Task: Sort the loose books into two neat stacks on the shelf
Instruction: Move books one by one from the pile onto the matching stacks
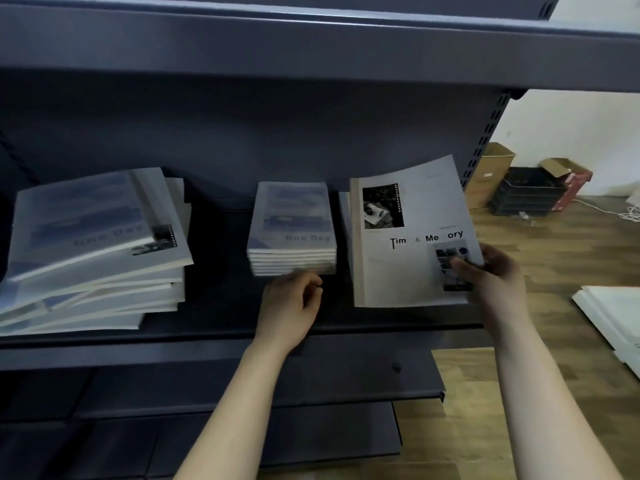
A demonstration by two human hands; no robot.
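Note:
My right hand (495, 271) pinches the right edge of a grey "Time & Memory" book (408, 244), held tilted over the right end of the dark shelf (225, 327). Another book's edge (343, 216) peeks out behind it. A neat stack of "One Day" books (292, 230) stands in the middle of the shelf. My left hand (291, 306) hovers just in front of that stack, fingers loosely curled and holding nothing. At the left lies a messy, fanned pile of mixed books (93, 251).
An upper shelf (311, 39) overhangs the books. Lower shelves (242, 427) jut out below my arms. Beyond the shelf's right end are a wooden floor, cardboard boxes (491, 171), black trays (530, 192) and white boards (613, 317).

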